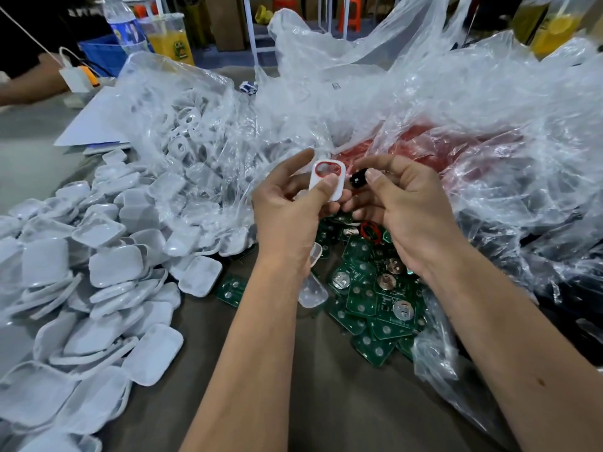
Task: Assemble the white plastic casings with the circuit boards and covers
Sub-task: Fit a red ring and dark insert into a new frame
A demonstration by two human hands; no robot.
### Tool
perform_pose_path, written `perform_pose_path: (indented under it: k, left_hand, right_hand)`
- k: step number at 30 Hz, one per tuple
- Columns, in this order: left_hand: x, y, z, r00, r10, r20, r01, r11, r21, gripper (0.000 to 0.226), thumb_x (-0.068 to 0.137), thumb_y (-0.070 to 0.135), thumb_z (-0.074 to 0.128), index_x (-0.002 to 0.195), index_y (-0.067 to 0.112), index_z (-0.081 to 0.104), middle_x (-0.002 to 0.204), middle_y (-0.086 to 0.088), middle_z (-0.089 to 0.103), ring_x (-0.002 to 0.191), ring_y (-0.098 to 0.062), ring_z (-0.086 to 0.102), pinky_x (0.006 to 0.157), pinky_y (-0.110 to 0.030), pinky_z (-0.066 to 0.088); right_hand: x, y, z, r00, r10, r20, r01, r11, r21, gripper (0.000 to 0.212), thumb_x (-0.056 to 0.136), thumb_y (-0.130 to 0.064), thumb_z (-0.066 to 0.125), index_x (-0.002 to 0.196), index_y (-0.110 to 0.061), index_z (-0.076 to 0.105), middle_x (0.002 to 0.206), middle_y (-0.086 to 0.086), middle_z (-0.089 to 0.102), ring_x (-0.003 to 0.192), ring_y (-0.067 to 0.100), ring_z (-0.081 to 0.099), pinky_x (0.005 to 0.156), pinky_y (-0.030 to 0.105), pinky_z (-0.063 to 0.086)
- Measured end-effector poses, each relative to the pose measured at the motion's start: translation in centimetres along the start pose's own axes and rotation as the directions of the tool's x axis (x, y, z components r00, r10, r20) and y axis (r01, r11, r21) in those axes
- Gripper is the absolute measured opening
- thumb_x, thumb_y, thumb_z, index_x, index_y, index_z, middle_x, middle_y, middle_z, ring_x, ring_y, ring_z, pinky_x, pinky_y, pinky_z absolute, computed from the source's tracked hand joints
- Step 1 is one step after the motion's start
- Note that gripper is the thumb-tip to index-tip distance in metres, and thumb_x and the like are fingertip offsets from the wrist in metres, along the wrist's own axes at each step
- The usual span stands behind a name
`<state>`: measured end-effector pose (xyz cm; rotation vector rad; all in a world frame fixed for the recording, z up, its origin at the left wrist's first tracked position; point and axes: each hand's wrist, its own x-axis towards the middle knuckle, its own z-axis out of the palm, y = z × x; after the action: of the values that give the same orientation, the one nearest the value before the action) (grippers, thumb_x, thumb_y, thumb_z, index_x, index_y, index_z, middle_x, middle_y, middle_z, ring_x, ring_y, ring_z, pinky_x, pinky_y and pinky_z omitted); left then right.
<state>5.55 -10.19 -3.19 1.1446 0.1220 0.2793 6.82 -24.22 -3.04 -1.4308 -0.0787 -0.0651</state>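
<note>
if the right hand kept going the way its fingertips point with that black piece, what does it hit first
Most likely the white casing that the left hand holds: the right hand pinches the black piece just beside it, pointing left. Depth is hard to judge from this one view.

A heap of casing covers (98, 282) lies on the table (313, 402) at the left, reaching to the near edge. Right of it, near the middle, lies a pile of circuit boards (368, 298). Above the boards the left hand (287, 207) holds a casing (328, 179), just left of the right hand (404, 203), which pinches a small part (359, 178), perhaps a button. Plastic bags (359, 99) spread behind, a bottle (125, 24) and cup (168, 35) at far left.
</note>
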Motion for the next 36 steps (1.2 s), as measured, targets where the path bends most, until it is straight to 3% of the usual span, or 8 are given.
perform_pose_path:
  k: [5,13,18,24,27,29,32,36]
  left_hand:
    - [0.5,0.3,-1.0,0.995,0.001,0.103,0.000,1.000,-0.004,0.013,0.091,-0.004,0.069,0.094,0.009,0.072,0.085,-0.015,0.075,0.064,-0.020,0.065,0.054,-0.021,0.048]
    - [0.6,0.3,-1.6,0.967,0.054,0.250,-0.093,0.985,0.147,0.019,0.095,0.000,0.066,0.097,0.013,0.080,0.086,-0.010,0.074,0.061,-0.012,0.060,0.058,-0.021,0.049]
    - [0.8,0.0,-1.6,0.969,0.111,0.223,-0.152,0.972,0.180,0.018,0.091,0.001,0.072,0.096,0.016,0.080,0.080,-0.004,0.075,0.062,-0.011,0.063,0.056,-0.019,0.049]
    - [0.8,-0.4,-1.4,0.972,0.124,0.199,-0.173,0.953,0.250,0.020,0.090,0.000,0.073,0.091,0.019,0.080,0.084,-0.003,0.078,0.069,-0.010,0.068,0.059,-0.020,0.052]
    - [1.1,0.0,-1.6,0.995,0.078,0.067,-0.086,0.990,0.112,0.017,0.092,-0.001,0.071,0.100,0.011,0.078,0.088,-0.009,0.077,0.061,-0.012,0.062,0.054,-0.019,0.048]
    - [1.4,0.5,-2.0,0.999,0.039,-0.018,-0.039,0.999,-0.024,0.018,0.093,-0.002,0.067,0.106,0.008,0.076,0.087,-0.008,0.076,0.058,-0.013,0.059,0.053,-0.018,0.047]
    - [1.6,1.0,-2.3,0.999,0.007,-0.046,-0.013,0.991,-0.133,0.020,0.096,-0.002,0.061,0.106,0.008,0.075,0.083,-0.005,0.073,0.056,-0.012,0.059,0.054,-0.018,0.047]
    - [1.2,1.1,-2.1,1.000,-0.019,-0.009,0.017,0.989,-0.149,0.019,0.096,-0.001,0.063,0.108,0.009,0.074,0.078,-0.004,0.071,0.059,-0.012,0.059,0.059,-0.018,0.049]
  right_hand:
    - [0.2,-0.3,-0.2,0.999,-0.021,-0.039,0.021,1.000,-0.010,0.010,0.102,0.002,0.059,0.103,-0.003,0.068,0.079,0.010,0.077,0.067,0.019,0.073,0.062,0.025,0.059]
    - [-0.1,-0.8,-0.4,0.999,0.009,0.053,-0.010,1.000,0.020,0.018,0.096,0.007,0.064,0.103,-0.003,0.078,0.095,0.016,0.079,0.076,0.017,0.070,0.060,0.021,0.054]
    - [-0.5,-1.4,-0.7,0.989,0.073,0.131,-0.087,0.991,0.102,0.018,0.101,-0.002,0.059,0.106,0.002,0.076,0.095,0.016,0.076,0.077,0.017,0.067,0.058,0.021,0.052]
    - [-0.8,-1.3,-0.5,0.988,0.062,0.138,-0.062,0.998,-0.008,0.021,0.093,-0.004,0.071,0.114,-0.001,0.072,0.100,0.015,0.077,0.084,0.018,0.068,0.060,0.022,0.053]
    - [-0.6,-1.2,-0.5,0.998,0.020,0.067,-0.012,0.993,-0.118,0.012,0.101,-0.009,0.064,0.108,-0.006,0.073,0.092,0.009,0.077,0.077,0.018,0.070,0.060,0.025,0.056]
    - [-0.4,-1.0,-0.7,0.992,-0.090,0.092,0.120,0.907,-0.404,0.011,0.102,-0.010,0.063,0.106,-0.011,0.073,0.089,0.003,0.076,0.073,0.007,0.072,0.058,0.018,0.055]
    - [-0.8,-0.4,-0.1,0.940,-0.128,0.317,0.330,0.583,-0.742,0.017,0.095,-0.017,0.074,0.111,-0.019,0.076,0.095,-0.012,0.069,0.073,-0.015,0.060,0.062,0.005,0.046]
    - [-0.9,0.2,0.4,0.904,-0.067,0.423,0.420,0.321,-0.849,0.029,0.086,-0.037,0.082,0.114,-0.031,0.076,0.106,-0.009,0.058,0.086,0.007,0.051,0.077,0.026,0.042]
